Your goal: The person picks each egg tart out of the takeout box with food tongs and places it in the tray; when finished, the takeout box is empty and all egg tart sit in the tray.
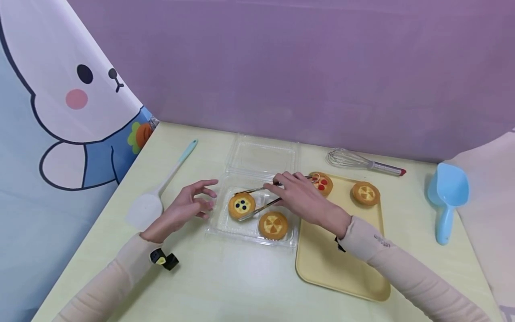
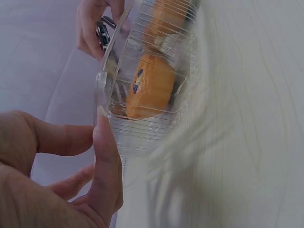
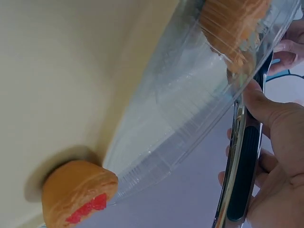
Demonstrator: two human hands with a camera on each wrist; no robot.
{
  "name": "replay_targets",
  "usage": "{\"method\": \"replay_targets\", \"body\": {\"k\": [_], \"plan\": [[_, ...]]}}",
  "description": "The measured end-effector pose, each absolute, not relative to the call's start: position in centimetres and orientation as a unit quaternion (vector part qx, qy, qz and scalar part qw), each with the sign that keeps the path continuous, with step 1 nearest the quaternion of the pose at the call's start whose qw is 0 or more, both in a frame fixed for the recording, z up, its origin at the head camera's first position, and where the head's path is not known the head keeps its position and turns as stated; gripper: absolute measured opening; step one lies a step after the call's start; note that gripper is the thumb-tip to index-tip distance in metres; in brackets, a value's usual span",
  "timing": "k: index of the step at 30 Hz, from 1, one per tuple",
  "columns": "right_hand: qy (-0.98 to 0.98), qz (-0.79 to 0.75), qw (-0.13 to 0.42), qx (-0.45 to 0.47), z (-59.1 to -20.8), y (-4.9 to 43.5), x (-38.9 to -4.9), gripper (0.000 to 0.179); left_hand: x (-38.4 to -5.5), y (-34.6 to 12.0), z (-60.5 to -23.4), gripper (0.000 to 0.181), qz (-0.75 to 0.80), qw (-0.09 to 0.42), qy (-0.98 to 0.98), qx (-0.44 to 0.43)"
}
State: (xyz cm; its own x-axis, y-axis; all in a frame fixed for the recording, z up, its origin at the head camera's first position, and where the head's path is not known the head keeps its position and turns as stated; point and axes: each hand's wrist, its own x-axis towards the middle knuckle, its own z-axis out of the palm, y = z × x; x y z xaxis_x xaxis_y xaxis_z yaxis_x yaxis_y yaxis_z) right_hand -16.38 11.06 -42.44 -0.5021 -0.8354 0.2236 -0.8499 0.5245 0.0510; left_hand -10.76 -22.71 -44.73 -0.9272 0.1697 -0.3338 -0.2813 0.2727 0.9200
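My right hand (image 1: 297,197) grips metal tongs (image 1: 262,208) with dark handle inserts. The tongs' arms lie on either side of a round tart (image 1: 242,206) with blueberry-like dots, inside a clear plastic box (image 1: 240,227); whether they press on it, I cannot tell. Beside it in the box sits a tart with orange wedges (image 1: 273,225). My left hand (image 1: 189,205) is at the box's left edge with fingers loosely bent and nothing in them. In the left wrist view its fingertips (image 2: 105,135) come close to the box rim; contact is unclear.
On the yellow tray (image 1: 342,264) are a red-topped tart (image 1: 322,184), at its far left corner, and a yellow-wedged tart (image 1: 366,193). A whisk (image 1: 372,164) lies behind. A blue scoop (image 1: 448,192) is far right, a white spatula (image 1: 146,209) left. The box's lid (image 1: 263,154) is folded back.
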Motion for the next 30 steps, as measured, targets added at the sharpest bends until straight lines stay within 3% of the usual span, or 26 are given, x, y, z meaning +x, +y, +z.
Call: {"method": "replay_targets", "body": {"k": [30], "plan": [[-0.872,0.077,0.143,0.461,-43.0,12.5,-14.8,0.05,-10.7,-22.7,-44.5,0.076,0.597,0.186,0.779,-0.036]]}}
